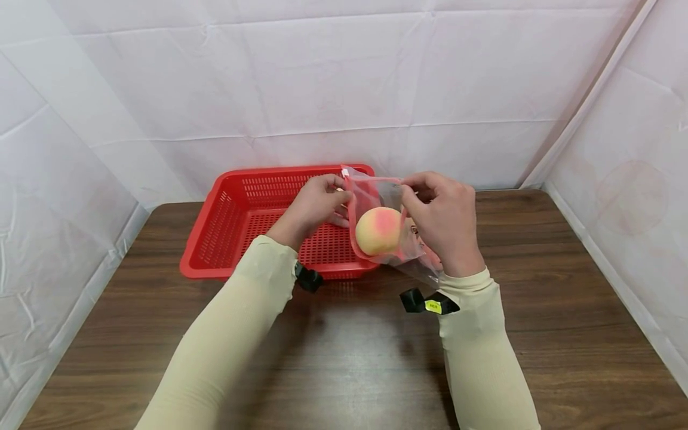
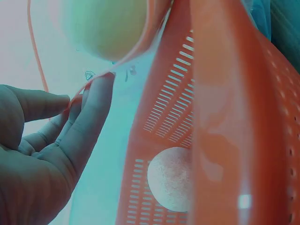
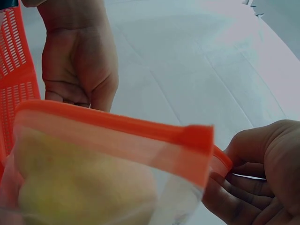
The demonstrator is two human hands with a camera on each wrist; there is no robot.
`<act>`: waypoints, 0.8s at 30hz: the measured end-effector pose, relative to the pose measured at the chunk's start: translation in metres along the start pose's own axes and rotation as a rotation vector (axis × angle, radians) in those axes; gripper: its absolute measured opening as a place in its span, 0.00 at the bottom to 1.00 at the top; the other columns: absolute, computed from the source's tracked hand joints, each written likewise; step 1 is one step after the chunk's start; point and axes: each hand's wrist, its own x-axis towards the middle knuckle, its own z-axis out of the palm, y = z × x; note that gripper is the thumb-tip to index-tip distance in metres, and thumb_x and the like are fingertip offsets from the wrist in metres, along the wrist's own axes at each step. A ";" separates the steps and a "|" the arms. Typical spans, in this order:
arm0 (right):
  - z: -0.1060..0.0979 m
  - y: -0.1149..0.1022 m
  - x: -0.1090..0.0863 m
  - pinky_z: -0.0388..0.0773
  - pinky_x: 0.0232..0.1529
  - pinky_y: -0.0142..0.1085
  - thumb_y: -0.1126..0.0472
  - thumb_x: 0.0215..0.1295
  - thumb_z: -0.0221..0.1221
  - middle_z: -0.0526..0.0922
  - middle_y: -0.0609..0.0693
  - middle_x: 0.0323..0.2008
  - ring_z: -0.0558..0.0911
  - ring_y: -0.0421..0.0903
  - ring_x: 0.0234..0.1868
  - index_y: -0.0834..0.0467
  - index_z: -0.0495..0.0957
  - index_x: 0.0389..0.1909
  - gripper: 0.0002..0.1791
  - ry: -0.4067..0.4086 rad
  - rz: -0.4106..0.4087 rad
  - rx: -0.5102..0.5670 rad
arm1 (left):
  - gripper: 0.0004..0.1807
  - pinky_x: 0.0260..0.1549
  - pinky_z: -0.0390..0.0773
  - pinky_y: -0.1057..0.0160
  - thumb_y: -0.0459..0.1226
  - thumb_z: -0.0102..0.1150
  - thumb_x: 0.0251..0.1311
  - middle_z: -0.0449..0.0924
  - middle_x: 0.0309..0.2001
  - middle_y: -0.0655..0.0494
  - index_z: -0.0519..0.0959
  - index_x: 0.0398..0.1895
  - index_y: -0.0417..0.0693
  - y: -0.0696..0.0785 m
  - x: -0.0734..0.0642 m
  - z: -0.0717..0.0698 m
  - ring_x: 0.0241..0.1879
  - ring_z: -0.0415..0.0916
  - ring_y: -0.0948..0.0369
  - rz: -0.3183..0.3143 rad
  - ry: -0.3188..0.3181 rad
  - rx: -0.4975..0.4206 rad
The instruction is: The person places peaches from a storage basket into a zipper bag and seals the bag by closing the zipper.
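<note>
Bag (image 3: 117, 150) spread between 2 hands

Clear, with an orange-pink rim, the bag hangs in the air by the right end of the basket (image 1: 258, 180), overlapping that end in the head view; whether they touch, I cannot tell. Its mouth runs across from the left hand (image 1: 312, 206) to the right hand (image 1: 445, 215). At the back left corner sits a white slider (image 1: 346, 173).

What matters is the mouth: its sides are apart, and the peach (image 1: 378, 231) lies between the hands, a little toward the person from their fingertips. The peach is round, with no long axis to speak of. Left and right fingers are about equally near it, so I would not call either hand nearer. The left thumb and fingers pinch the rim on its left; the right thumb and fingers pinch it on the right.

Counted: 1 bag, 1 basket, 1 slider, 2 hands, 2 sleeves (image 1: 236, 316), 2 black wrist units (image 1: 309, 278). At least 1 peach is in the bag; a 2nd is hard to rule out. The left wrist view shows 1 pale ball (image 2: 169, 179) at the basket's slotted side.

Basket on the surface (image 1: 548, 310); white cloth (image 1: 322, 83) behind.
</note>
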 end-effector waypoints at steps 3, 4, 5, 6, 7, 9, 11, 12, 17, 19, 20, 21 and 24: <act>-0.001 0.001 0.000 0.68 0.25 0.22 0.61 0.62 0.58 0.85 0.51 0.20 0.83 0.43 0.22 0.58 0.86 0.32 0.09 0.011 0.001 0.002 | 0.15 0.40 0.84 0.48 0.36 0.54 0.67 0.77 0.41 0.43 0.73 0.53 0.39 0.003 0.000 0.000 0.35 0.82 0.54 0.010 -0.001 -0.017; -0.002 0.001 0.000 0.68 0.25 0.22 0.61 0.62 0.58 0.85 0.51 0.20 0.83 0.43 0.23 0.59 0.86 0.32 0.09 0.015 0.004 0.005 | 0.15 0.40 0.84 0.48 0.35 0.53 0.67 0.77 0.41 0.43 0.72 0.54 0.38 0.005 0.000 0.000 0.34 0.82 0.54 0.015 0.000 -0.019; -0.003 0.001 0.000 0.68 0.25 0.22 0.61 0.62 0.58 0.85 0.51 0.20 0.83 0.43 0.23 0.58 0.86 0.32 0.09 0.020 0.009 0.005 | 0.15 0.40 0.84 0.47 0.35 0.53 0.68 0.77 0.41 0.43 0.72 0.54 0.38 0.006 0.000 0.000 0.34 0.82 0.54 0.020 0.000 -0.022; -0.005 0.001 0.000 0.68 0.25 0.22 0.61 0.62 0.58 0.85 0.51 0.21 0.83 0.43 0.23 0.58 0.86 0.32 0.09 0.026 0.015 0.003 | 0.14 0.40 0.84 0.47 0.35 0.53 0.68 0.78 0.41 0.43 0.72 0.53 0.38 0.008 0.000 -0.001 0.34 0.82 0.54 0.027 0.003 -0.022; -0.006 0.001 0.001 0.68 0.25 0.22 0.61 0.62 0.58 0.85 0.51 0.21 0.83 0.43 0.23 0.59 0.86 0.32 0.09 0.032 0.023 0.001 | 0.13 0.39 0.84 0.47 0.35 0.52 0.68 0.78 0.41 0.43 0.73 0.52 0.39 0.010 0.000 -0.001 0.34 0.82 0.53 0.034 0.009 -0.019; -0.009 0.001 0.001 0.68 0.25 0.23 0.60 0.62 0.59 0.85 0.51 0.22 0.82 0.43 0.23 0.59 0.86 0.32 0.09 0.043 0.042 -0.011 | 0.11 0.38 0.84 0.48 0.35 0.53 0.68 0.79 0.41 0.44 0.74 0.50 0.40 0.015 0.000 0.000 0.34 0.82 0.53 0.044 0.019 -0.007; -0.013 0.001 0.001 0.69 0.25 0.24 0.60 0.62 0.59 0.86 0.52 0.23 0.81 0.43 0.23 0.59 0.87 0.33 0.09 0.052 0.058 -0.030 | 0.10 0.37 0.85 0.50 0.35 0.53 0.68 0.79 0.40 0.44 0.75 0.48 0.41 0.021 0.001 0.001 0.34 0.82 0.53 0.056 0.028 0.006; -0.014 0.001 0.001 0.69 0.24 0.25 0.59 0.63 0.59 0.86 0.52 0.24 0.81 0.43 0.23 0.58 0.87 0.33 0.09 0.055 0.066 -0.039 | 0.09 0.36 0.85 0.52 0.35 0.53 0.68 0.79 0.40 0.45 0.76 0.47 0.41 0.024 0.001 0.001 0.34 0.82 0.54 0.061 0.033 0.013; -0.020 -0.001 0.000 0.69 0.23 0.26 0.58 0.63 0.59 0.86 0.52 0.25 0.80 0.40 0.22 0.58 0.87 0.33 0.10 0.063 0.094 -0.059 | 0.09 0.29 0.85 0.56 0.33 0.50 0.68 0.78 0.38 0.45 0.75 0.46 0.37 0.038 0.004 0.003 0.29 0.81 0.57 0.097 0.038 0.015; -0.022 -0.001 0.000 0.68 0.21 0.26 0.58 0.63 0.59 0.86 0.51 0.23 0.79 0.38 0.21 0.58 0.87 0.33 0.10 0.067 0.099 -0.058 | 0.09 0.28 0.85 0.56 0.32 0.49 0.68 0.78 0.37 0.45 0.75 0.46 0.37 0.042 0.005 0.003 0.27 0.79 0.58 0.112 0.044 0.012; -0.023 -0.002 0.001 0.68 0.21 0.25 0.58 0.62 0.59 0.86 0.51 0.23 0.78 0.37 0.20 0.58 0.87 0.33 0.10 0.071 0.101 -0.056 | 0.09 0.27 0.85 0.56 0.32 0.49 0.68 0.77 0.36 0.46 0.75 0.46 0.36 0.044 0.006 0.003 0.27 0.79 0.58 0.119 0.049 0.013; -0.024 -0.002 0.001 0.68 0.21 0.25 0.58 0.62 0.59 0.85 0.51 0.22 0.78 0.37 0.20 0.58 0.87 0.33 0.10 0.077 0.103 -0.058 | 0.09 0.27 0.85 0.57 0.32 0.49 0.68 0.77 0.37 0.46 0.75 0.46 0.37 0.045 0.007 0.003 0.27 0.79 0.58 0.120 0.055 0.015; -0.029 -0.003 0.001 0.68 0.21 0.24 0.59 0.62 0.58 0.86 0.52 0.24 0.77 0.36 0.21 0.58 0.87 0.34 0.10 0.104 0.121 -0.065 | 0.09 0.28 0.85 0.57 0.33 0.49 0.68 0.77 0.37 0.47 0.76 0.46 0.39 0.048 0.007 0.002 0.29 0.78 0.58 0.113 0.076 0.041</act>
